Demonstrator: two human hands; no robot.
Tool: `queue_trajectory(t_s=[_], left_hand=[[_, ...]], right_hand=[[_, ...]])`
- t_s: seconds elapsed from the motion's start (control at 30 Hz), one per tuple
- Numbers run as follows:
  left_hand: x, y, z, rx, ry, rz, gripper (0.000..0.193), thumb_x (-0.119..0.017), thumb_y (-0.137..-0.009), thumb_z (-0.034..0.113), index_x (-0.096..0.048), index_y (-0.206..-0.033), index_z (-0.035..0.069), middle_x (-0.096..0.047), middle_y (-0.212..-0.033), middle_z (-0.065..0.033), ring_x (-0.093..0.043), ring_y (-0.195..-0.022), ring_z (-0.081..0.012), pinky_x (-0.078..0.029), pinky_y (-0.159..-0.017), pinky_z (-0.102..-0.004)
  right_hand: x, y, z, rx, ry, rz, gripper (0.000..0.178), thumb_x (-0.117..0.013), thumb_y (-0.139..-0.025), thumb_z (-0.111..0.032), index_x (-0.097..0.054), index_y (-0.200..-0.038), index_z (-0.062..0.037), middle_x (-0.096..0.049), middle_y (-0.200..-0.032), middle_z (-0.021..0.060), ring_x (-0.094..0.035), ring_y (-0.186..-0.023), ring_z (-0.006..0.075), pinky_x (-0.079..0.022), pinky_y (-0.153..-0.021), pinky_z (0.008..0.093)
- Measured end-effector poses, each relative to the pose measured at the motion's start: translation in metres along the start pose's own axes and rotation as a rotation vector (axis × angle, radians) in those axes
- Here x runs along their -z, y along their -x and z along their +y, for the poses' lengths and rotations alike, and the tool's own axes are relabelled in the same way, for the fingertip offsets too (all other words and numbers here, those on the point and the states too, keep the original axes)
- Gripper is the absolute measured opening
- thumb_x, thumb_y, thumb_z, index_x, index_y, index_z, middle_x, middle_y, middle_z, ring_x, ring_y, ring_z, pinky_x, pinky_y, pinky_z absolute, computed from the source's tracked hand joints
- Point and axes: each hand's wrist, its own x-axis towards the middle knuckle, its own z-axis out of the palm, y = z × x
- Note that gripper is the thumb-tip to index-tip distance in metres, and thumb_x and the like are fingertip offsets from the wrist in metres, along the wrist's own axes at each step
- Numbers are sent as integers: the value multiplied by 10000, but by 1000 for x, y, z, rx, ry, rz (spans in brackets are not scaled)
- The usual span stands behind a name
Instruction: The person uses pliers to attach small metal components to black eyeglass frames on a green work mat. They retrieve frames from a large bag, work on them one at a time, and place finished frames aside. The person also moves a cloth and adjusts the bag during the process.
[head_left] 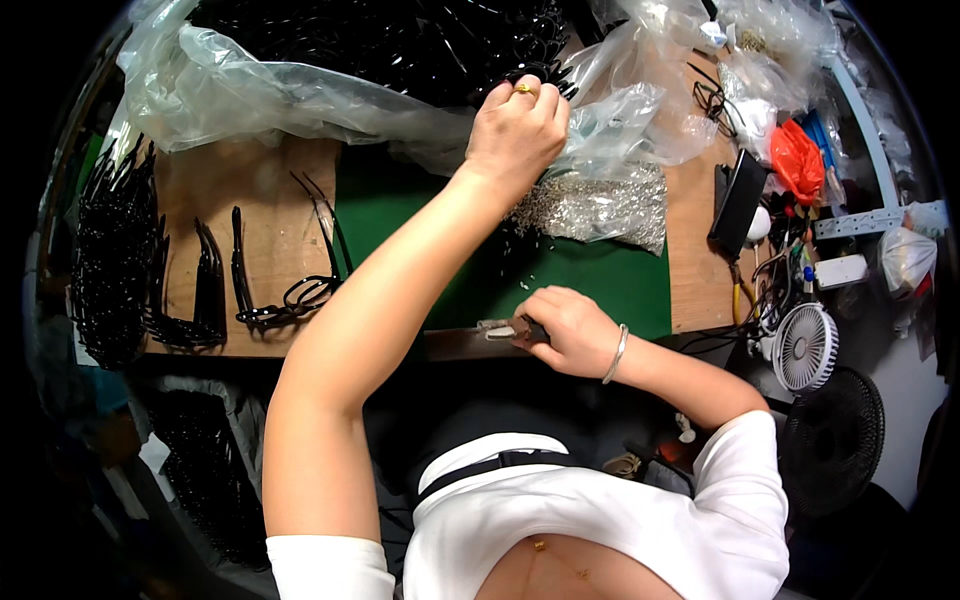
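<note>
My left hand [518,128] reaches to the near edge of a big heap of glossy black eyeglass parts [360,45] in a clear plastic bag [260,95]. Its fingers are curled in among the black pieces, with the fingertips hidden. At the near edge of the green mat [460,280], my right hand [575,328] is closed round a pair of pliers [503,330], metal jaws pointing left. Between the hands lies a clear bag of tiny silvery parts [610,210], some spilled beside it.
Black eyeglass frames [285,312] lie on the wooden tabletop at left, beside a tall stack of them [113,260]. To the right are a black box-like device [738,205], a red plastic bag [797,160], cables and a small white fan [805,347]. A lined bin [205,470] stands below left.
</note>
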Motion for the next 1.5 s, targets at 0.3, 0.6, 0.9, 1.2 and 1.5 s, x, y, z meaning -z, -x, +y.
queue_trajectory(t_s=[0.3, 0.6, 0.9, 1.2, 1.5], left_hand=[[26, 10, -48, 56, 387, -42, 55, -618, -747, 145, -592, -783, 113, -533, -711, 4, -554, -726, -190, -419, -648, -301], [74, 15, -19, 345, 729, -87, 75, -623, -763, 76, -560, -784, 41, -510, -683, -63, -492, -598, -212, -391, -543, -294], [192, 83, -60, 1087, 1136, -243, 240, -386, -933, 237, -442, -1010, 17, -483, -644, -9, -347, -387, -22, -292, -360, -154], [190, 101, 26, 1431, 1652, -52, 538, -566, -796, 90, -210, -1183, -27, -573, -900, -219, -564, -543, -164, -471, -471, -236], [188, 123, 54, 1354, 1679, -75, 1066, -624, -540, -189, -1, -1358, 92, -558, -952, -185, -589, -635, -138, -526, -627, -269]], right_hand=[[17, 35, 12, -180, -15, 18, 184, -636, -719, -159, -542, -814, -33, -542, -742, 117, -531, -722, 286, -429, -694, 358], [7, 7, 5, -49, 258, 19, 362, -615, -691, -119, -499, -1017, -15, -481, -990, 117, -536, -774, 260, -421, -684, 352], [19, 22, 1, -157, 209, 16, 391, -610, -678, -86, -496, -1043, -8, -499, -1000, 139, -542, -783, 295, -436, -710, 386], [13, -7, 39, -258, 92, 22, 164, -567, -689, -41, -523, -846, -21, -533, -766, 143, -542, -743, 330, -444, -658, 402], [26, -23, 37, -316, 125, -262, 147, -585, -725, -94, -526, -818, 3, -542, -744, 172, -534, -749, 358, -422, -655, 419]])
